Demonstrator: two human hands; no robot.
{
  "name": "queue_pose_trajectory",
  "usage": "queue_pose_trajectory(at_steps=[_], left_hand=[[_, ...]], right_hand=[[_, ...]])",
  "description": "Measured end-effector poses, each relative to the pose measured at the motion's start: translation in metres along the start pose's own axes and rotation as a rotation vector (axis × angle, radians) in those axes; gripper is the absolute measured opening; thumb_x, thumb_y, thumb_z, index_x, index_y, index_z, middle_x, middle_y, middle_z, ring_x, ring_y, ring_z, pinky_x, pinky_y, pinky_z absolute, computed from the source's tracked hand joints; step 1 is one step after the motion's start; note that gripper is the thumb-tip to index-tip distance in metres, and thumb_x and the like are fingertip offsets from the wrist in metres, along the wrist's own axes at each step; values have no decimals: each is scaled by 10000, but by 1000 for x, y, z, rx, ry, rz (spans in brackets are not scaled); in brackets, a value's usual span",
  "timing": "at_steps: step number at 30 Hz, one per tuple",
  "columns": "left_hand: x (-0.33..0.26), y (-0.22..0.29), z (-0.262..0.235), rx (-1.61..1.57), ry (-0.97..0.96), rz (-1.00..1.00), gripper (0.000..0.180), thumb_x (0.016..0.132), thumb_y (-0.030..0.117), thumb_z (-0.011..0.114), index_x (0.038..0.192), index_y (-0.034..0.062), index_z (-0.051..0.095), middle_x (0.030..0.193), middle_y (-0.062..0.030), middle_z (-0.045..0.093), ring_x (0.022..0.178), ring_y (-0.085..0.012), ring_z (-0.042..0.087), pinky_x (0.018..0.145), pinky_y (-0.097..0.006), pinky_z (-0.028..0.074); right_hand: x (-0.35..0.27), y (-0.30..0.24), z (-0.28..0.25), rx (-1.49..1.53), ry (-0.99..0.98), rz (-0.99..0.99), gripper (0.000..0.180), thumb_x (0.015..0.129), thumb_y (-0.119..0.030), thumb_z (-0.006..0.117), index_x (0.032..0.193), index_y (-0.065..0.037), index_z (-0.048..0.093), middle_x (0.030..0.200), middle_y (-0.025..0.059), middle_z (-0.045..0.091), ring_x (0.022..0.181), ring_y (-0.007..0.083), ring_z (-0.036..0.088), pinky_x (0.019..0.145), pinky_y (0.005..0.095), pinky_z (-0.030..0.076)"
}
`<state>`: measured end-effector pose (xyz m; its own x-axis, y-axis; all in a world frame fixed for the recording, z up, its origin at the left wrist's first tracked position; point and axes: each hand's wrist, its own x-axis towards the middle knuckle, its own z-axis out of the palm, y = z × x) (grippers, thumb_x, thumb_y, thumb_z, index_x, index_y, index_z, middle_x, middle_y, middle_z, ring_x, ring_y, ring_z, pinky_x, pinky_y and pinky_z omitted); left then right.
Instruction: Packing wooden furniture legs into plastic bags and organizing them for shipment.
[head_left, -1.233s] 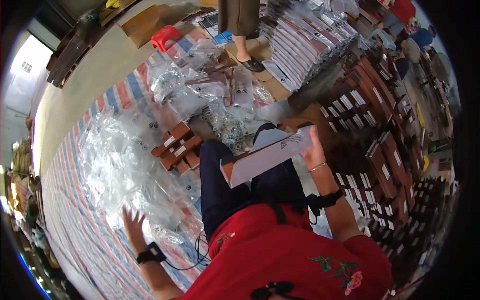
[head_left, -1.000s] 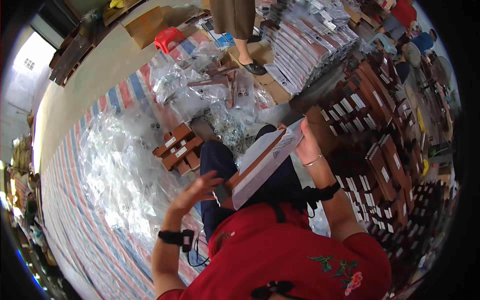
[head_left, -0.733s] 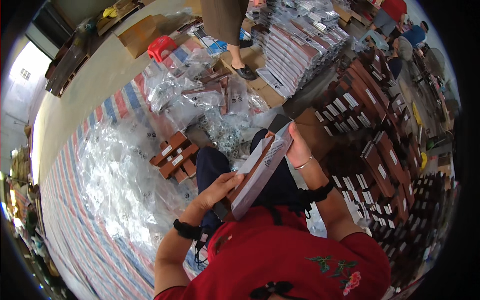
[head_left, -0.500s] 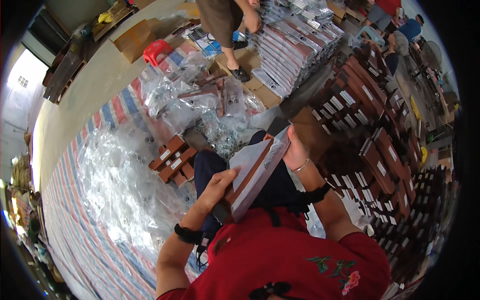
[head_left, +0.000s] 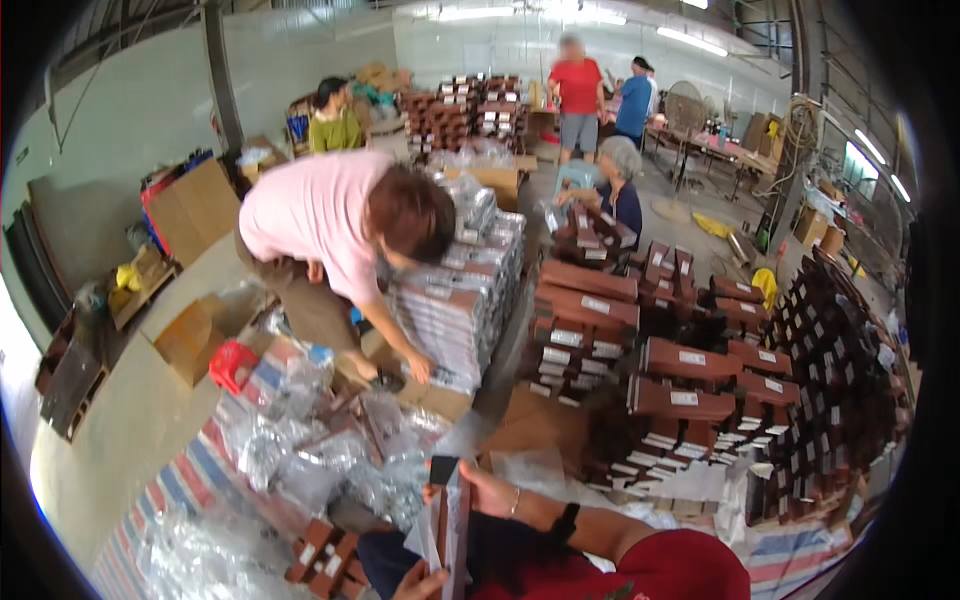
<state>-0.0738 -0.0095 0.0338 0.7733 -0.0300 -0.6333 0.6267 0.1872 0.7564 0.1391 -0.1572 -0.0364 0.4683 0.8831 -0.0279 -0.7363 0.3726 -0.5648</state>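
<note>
A long reddish-brown piece with a black end (head_left: 443, 468), partly covered by a clear plastic sleeve (head_left: 457, 540), stands steeply over my lap. My left hand (head_left: 422, 582) grips its lower part, cut off by the bottom edge of the view. Near the upper end, my right hand (head_left: 490, 490) is closed round its side, the black end showing above the fingers. Several bare brown pieces (head_left: 330, 560) lie in a small pile left of my legs. Loose clear plastic bags (head_left: 205, 550) spread over the striped sheet (head_left: 165, 492) farther left.
Across from me, a person in a pink top (head_left: 315, 205) bends with one hand low beside a stack of wrapped pieces (head_left: 440, 300). Tall piles of labelled brown pieces (head_left: 685, 400) stand on the right. A red stool (head_left: 233, 366) is at left; other people work farther back.
My view has tilted up, bringing the room and co-workers into sight. The brown piece has turned steeper in my hands. The person opposite now reaches down beside the wrapped stack.
</note>
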Motion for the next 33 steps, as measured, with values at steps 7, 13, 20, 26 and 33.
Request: queue_pose_trajectory(at_steps=[7, 13, 20, 26, 33], left_hand=[[24, -25, 17, -157, 181, 263, 474, 781, 357, 766, 1002, 18, 519, 741, 27, 438, 639, -82, 400, 531, -242, 361], [16, 0, 16, -135, 133, 279, 383, 792, 332, 751, 903, 57, 509, 700, 42, 426, 590, -75, 385, 501, -248, 345], [40, -49, 2, -77, 143, 345, 330, 819, 315, 719, 924, 64, 533, 704, 40, 459, 595, -79, 439, 509, -232, 359], [38, -34, 7, 240, 351, 503, 573, 683, 388, 802, 1021, -19, 580, 859, -96, 608, 797, -184, 562, 737, -331, 483], [16, -4, -32, -104, 518, 520, 605, 765, 297, 767, 1235, 27, 499, 1043, -57, 621, 926, -129, 576, 775, -268, 468]], right_hand=[[-15, -2, 34, -345, 242, 17, 539, 848, -368, 690, 1229, -53, 475, 1142, 59, 591, 1068, 159, 560, 926, 323, 440], [-16, -11, 44, -530, 356, 84, 605, 778, -327, 772, 1248, -65, 494, 1113, 21, 576, 1039, 119, 538, 888, 285, 432], [-24, 4, 37, -435, 385, 61, 533, 782, -278, 770, 1225, -86, 545, 1104, 11, 594, 999, 134, 572, 849, 308, 471], [-29, -4, 44, -495, 431, -60, 457, 788, -147, 734, 1194, -67, 540, 1072, 31, 614, 976, 166, 599, 841, 334, 498], [-27, -23, 48, -370, 481, 27, 349, 808, -85, 709, 1096, -51, 515, 991, 62, 612, 891, 199, 656, 773, 338, 536]])
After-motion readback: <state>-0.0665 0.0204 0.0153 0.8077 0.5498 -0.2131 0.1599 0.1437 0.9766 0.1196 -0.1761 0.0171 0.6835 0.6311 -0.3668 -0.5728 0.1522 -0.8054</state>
